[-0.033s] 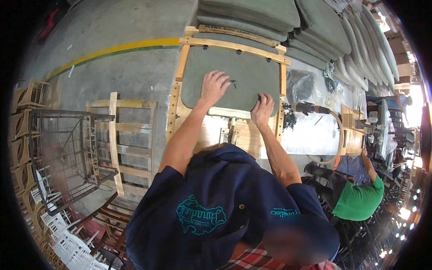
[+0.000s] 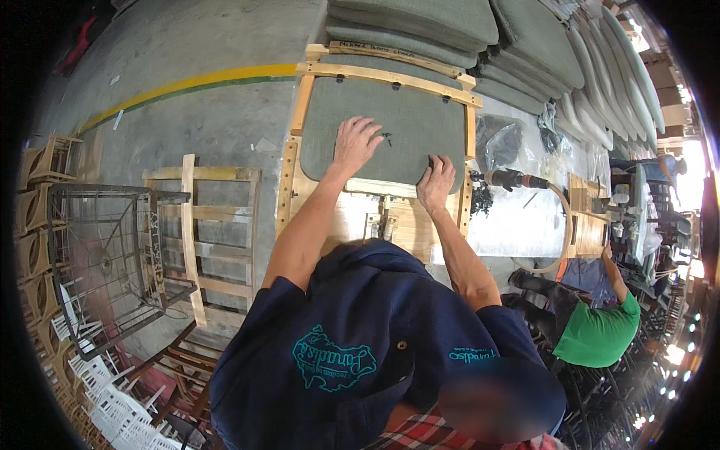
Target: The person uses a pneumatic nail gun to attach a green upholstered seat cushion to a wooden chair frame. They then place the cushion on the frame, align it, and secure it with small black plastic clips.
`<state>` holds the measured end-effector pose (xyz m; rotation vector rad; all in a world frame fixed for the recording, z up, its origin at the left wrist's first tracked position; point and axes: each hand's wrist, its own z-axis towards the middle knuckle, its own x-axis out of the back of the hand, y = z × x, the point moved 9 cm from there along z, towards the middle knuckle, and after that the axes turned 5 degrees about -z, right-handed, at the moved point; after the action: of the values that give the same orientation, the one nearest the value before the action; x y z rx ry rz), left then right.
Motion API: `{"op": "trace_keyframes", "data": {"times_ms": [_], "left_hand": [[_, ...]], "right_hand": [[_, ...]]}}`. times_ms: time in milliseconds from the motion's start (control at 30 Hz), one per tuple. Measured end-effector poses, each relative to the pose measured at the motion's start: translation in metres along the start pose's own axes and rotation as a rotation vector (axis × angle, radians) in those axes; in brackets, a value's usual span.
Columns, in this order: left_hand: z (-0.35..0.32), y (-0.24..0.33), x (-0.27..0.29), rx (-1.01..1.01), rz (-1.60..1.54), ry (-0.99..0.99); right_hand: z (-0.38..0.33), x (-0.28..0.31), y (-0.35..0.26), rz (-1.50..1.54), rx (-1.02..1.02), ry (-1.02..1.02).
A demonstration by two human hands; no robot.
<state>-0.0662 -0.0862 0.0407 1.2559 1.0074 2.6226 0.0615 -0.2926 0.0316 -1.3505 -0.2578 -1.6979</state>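
A grey-green fabric-covered panel (image 2: 420, 112) with rounded corners lies flat inside a wooden frame (image 2: 390, 77). My left hand (image 2: 357, 144) rests on the panel left of its middle, fingers apart and slightly bent. Just right of those fingertips lie a few small dark pieces (image 2: 387, 139) that look like screws. At the near right edge of the panel is my right hand (image 2: 438, 180), its bent fingers lying on the fabric and nothing seen in it. A pale bar (image 2: 382, 187) presses along the near edge, with a metal clamp (image 2: 386, 219) behind it on the wooden board.
Right of the frame, a power driver (image 2: 514, 180) with a hose lies by a pile of dark screws (image 2: 481, 201). Stacked grey-green cushions (image 2: 420, 21) stand beyond. A pallet (image 2: 221, 214) and a black metal rack (image 2: 105, 262) are left. A person in green (image 2: 600, 330) sits at right.
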Motion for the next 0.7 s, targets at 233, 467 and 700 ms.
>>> {"op": "trace_keyframes", "data": {"times_ms": [233, 467, 700], "left_hand": [[0.019, 0.007, -0.002, -0.079, 0.098, 0.002], [0.029, 0.008, -0.009, -0.001, 0.078, -0.066], [-0.008, -0.024, 0.002, 0.2, -0.148, 0.104]], "right_hand": [[0.008, 0.003, -0.002, 0.034, 0.024, 0.062], [0.007, 0.001, 0.003, 0.046, 0.005, 0.06], [0.007, -0.004, 0.007, 0.085, 0.032, 0.034]]}}
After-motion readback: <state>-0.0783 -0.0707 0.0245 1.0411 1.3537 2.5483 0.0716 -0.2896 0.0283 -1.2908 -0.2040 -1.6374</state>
